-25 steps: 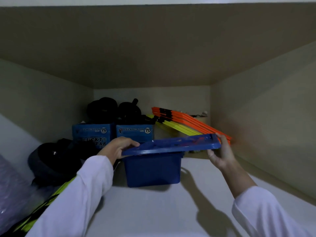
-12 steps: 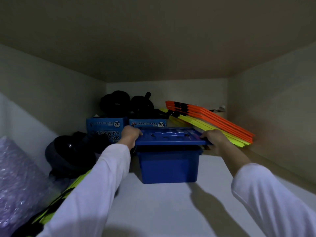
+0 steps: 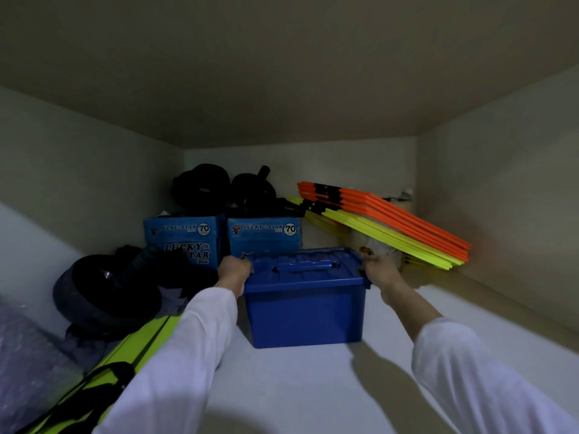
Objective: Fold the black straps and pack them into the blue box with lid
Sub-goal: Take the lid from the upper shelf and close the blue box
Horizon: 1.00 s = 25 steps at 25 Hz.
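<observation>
Dim, seemingly pale-walled cupboard recess (image 3: 94,170), white shelf (image 3: 313,386)

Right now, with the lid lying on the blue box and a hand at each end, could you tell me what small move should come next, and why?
Probably press both ends down to seat it. The lid lies flat on the blue box, with the left hand and right hand gripping its ends; whether it has clicked shut cannot be told.

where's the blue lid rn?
Head view, centre: the lid sits on the blue box, left hand and right hand gripping its ends.
</observation>
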### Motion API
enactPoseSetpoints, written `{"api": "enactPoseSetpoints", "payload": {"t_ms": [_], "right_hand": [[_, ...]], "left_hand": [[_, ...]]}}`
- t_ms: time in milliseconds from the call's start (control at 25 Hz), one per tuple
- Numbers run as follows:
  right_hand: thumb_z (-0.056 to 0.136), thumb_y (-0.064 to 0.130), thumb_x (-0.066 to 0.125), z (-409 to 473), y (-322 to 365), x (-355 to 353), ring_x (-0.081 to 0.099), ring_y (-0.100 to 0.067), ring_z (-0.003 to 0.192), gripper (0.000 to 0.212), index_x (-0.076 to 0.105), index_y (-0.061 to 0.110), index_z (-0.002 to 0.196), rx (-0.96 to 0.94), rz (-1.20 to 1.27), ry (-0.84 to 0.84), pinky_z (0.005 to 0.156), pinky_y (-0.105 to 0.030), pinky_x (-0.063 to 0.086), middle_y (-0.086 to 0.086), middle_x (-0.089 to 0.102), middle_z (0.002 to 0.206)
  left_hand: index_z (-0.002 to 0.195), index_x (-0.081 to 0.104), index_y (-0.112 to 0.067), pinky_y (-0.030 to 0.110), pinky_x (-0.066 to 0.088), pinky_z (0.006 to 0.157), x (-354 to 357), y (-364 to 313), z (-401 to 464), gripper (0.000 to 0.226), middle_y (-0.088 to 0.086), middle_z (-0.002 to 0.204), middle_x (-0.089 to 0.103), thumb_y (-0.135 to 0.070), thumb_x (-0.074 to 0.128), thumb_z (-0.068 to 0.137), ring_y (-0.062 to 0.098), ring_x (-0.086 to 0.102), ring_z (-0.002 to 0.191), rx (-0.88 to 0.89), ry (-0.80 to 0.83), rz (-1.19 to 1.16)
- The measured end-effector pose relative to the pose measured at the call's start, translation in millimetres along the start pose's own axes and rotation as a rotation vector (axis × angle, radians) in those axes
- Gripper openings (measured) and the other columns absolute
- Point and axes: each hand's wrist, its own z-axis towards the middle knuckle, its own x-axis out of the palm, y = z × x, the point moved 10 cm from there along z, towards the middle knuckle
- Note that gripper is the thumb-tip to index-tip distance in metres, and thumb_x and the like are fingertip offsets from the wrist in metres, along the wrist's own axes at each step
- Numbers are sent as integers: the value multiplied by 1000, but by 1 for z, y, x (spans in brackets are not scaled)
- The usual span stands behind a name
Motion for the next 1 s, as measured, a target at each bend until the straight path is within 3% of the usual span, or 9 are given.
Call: {"api": "enactPoseSetpoints", "payload": {"t_ms": [120, 240, 400, 480, 520, 680, 760, 880, 1000], "right_hand": [[90, -3, 42, 9, -4, 4, 48, -20, 62, 20, 60, 6, 88, -9, 37, -6, 54, -28, 35, -9, 55, 70], [90, -3, 42, 15, -6, 5, 46, -20, 61, 20, 59, 4, 83, 7, 48, -5, 52, -27, 34, -12, 56, 75], [92, -5, 40, 21, -6, 5, 41, -18, 57, 20, 57, -3, 102, 23, -3, -2, 46, -25, 33, -17, 52, 91], [93, -4, 39, 20, -2, 6, 40, -16, 56, 15, 53, 0, 95, 20, -41, 22, 35, -17, 35, -17, 51, 91], [94, -4, 39, 18, 0, 6, 39, -15, 56, 14, 52, 1, 89, 26, -57, 34, 33, -13, 33, -16, 51, 88], [95, -1, 40, 10, 6, 14, 35, -6, 56, 38, 37, 20, 62, 48, -86, 116, 50, -15, 31, 2, 38, 67], [96, -1, 39, 9, 4, 15, 35, -9, 55, 36, 39, 16, 64, 71, -142, 121, 50, -19, 29, 0, 37, 65], [96, 0, 40, 7, -1, 17, 35, -16, 53, 14, 46, -1, 84, 99, -218, 108, 46, -25, 24, -8, 39, 63], [96, -1, 39, 6, -1, 18, 35, -15, 54, 7, 45, -2, 91, 89, -199, 100, 47, -25, 24, -8, 40, 65]], "left_hand": [[62, 47, -5, 28, 43, 73, 5, 0, 13, 28, 8, 65, 46, 6, 55, 86, 18, 43, 58, 5, -7, 33], [86, 56, 2, 28, 43, 72, 10, -4, 17, 3, 15, 81, 55, 4, 55, 86, 25, 53, 74, 31, 1, 74], [109, 60, 12, 33, 46, 75, 14, -3, 27, 27, 26, 106, 62, 5, 57, 83, 30, 57, 89, 43, 28, 109], [110, 59, 13, 38, 50, 80, 13, -1, 31, 29, 28, 115, 62, 5, 59, 81, 34, 60, 97, 37, 29, 114], [108, 60, 12, 38, 50, 80, 12, -1, 31, 28, 29, 116, 62, 5, 59, 81, 34, 60, 97, 35, 31, 121], [109, 60, 14, 31, 44, 73, 13, -1, 34, 28, 28, 108, 62, 4, 59, 83, 29, 56, 88, 50, 34, 151], [111, 60, 14, 31, 43, 70, 14, 2, 35, 31, 29, 111, 63, 2, 59, 83, 30, 58, 88, 55, 45, 184], [113, 58, 17, 31, 41, 69, 12, 10, 34, 33, 33, 115, 62, 2, 59, 83, 31, 61, 92, 39, 65, 194], [118, 51, 22, 29, 39, 59, 14, 13, 31, 38, 33, 110, 62, 4, 57, 85, 25, 52, 77, 39, 83, 148]]}}
